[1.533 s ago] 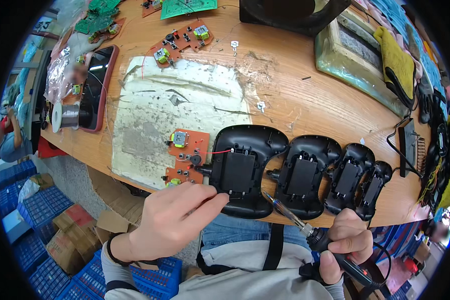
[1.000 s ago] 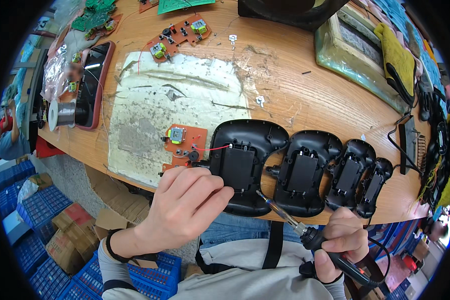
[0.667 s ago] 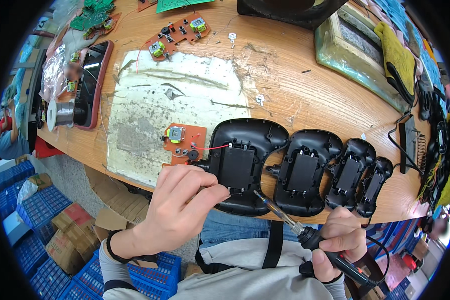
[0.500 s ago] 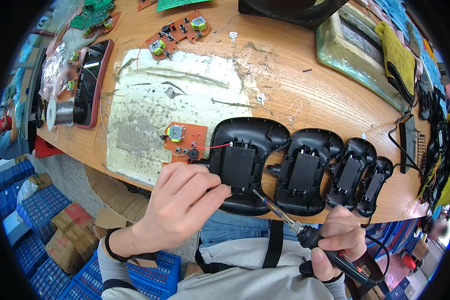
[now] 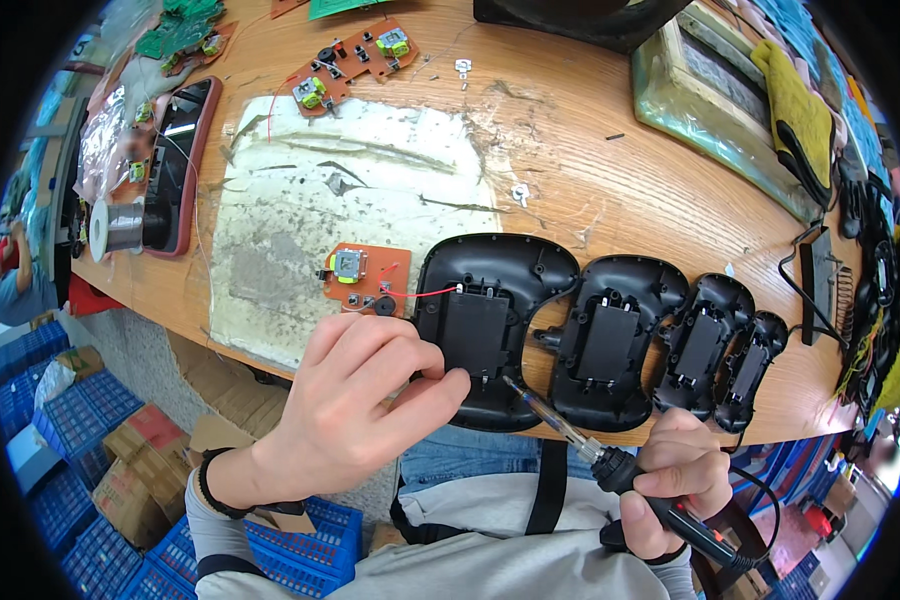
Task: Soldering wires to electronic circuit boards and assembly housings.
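Observation:
My right hand (image 5: 675, 480) is wrapped round the handle of a soldering iron (image 5: 620, 470). Its metal tip points up and left, over the lower right edge of the nearest black plastic controller shell (image 5: 550, 262). My left hand (image 5: 360, 400) covers that shell's lower left edge. Its thumb and forefinger are pressed together beside the battery compartment (image 5: 473, 335); anything pinched there is hidden. A red wire (image 5: 425, 293) runs from a metal contact at the compartment's top to an orange circuit board (image 5: 367, 270) on the left, partly behind my left hand.
More black shells (image 5: 608, 340) line the table edge to the right. A solder spool (image 5: 120, 228) and a phone (image 5: 185, 150) lie at the left. Another orange board (image 5: 355, 65) is farther back. A yellow-black glove (image 5: 795, 120) hangs over a plastic-wrapped frame (image 5: 680, 90).
My left hand has shifted slightly, its pinched fingertips now a little farther right over the shell. The soldering iron has barely moved.

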`<state>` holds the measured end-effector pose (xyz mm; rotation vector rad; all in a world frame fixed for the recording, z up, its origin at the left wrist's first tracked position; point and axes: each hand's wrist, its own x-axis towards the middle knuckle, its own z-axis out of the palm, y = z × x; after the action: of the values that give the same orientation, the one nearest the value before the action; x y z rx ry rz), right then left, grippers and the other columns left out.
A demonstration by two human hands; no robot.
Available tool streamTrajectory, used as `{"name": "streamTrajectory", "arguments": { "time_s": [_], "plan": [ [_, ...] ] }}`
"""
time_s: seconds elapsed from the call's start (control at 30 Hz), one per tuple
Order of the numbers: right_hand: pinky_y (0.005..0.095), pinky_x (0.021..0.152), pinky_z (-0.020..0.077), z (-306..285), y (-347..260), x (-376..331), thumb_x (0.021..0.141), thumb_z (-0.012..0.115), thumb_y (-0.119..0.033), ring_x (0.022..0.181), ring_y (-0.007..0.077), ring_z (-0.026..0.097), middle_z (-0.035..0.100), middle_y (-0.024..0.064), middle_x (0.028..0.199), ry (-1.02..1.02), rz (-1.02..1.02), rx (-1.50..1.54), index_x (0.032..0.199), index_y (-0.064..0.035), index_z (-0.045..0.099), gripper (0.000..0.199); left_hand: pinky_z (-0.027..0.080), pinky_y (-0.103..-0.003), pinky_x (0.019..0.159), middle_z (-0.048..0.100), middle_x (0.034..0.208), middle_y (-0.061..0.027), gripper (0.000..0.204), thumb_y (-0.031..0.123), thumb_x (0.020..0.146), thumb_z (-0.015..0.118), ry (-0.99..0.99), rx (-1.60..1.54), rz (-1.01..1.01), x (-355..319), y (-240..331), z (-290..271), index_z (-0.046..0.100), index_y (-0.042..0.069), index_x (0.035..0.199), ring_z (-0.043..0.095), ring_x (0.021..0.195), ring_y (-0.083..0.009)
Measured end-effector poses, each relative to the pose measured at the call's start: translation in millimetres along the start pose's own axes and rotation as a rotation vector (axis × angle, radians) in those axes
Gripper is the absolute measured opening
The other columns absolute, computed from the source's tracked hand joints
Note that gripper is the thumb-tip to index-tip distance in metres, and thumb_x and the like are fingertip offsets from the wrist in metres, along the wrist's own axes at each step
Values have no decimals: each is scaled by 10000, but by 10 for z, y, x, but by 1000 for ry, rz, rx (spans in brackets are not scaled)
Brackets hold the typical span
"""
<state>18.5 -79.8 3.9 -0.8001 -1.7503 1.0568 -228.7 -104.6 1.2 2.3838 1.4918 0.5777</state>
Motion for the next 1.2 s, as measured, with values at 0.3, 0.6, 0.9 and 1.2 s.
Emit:
{"name": "streamTrajectory", "arguments": {
  "time_s": [0.3, 0.6, 0.9, 1.2],
  "plan": [
    [253, 411, 296, -23, 3, 5, 585, 675, -64, 344, 144, 463, 490, 25, 460, -43, 7, 9, 720, -38, 523, 205, 440, -320, 818, 548, 771, -38, 150, 55, 590, 609, -19, -23, 193, 76, -76, 4, 599, 38, 739, 580, 860, -169],
    [245, 414, 304, -23, -3, 31, 548, 660, -22, 358, 146, 479, 502, 25, 477, -149, 46, 26, 694, -37, 544, 187, 467, -322, 850, 557, 756, -66, 119, 42, 593, 596, -17, -25, 233, 80, -81, 29, 589, 2, 705, 595, 849, -191],
    [237, 415, 309, 0, -4, 46, 530, 649, -21, 360, 148, 479, 490, 20, 465, -165, 45, -4, 664, -38, 553, 166, 492, -350, 802, 546, 744, -39, 151, 30, 588, 614, -35, 29, 270, 102, -55, 26, 622, 22, 738, 606, 855, -203],
    [239, 431, 318, -16, 0, 34, 542, 656, -41, 377, 145, 489, 502, 11, 492, -164, 45, -18, 682, -61, 559, 172, 482, -393, 830, 537, 736, -45, 143, 28, 600, 630, -29, -38, 276, 94, -77, 30, 623, 17, 742, 617, 835, -207]
  ]
}}
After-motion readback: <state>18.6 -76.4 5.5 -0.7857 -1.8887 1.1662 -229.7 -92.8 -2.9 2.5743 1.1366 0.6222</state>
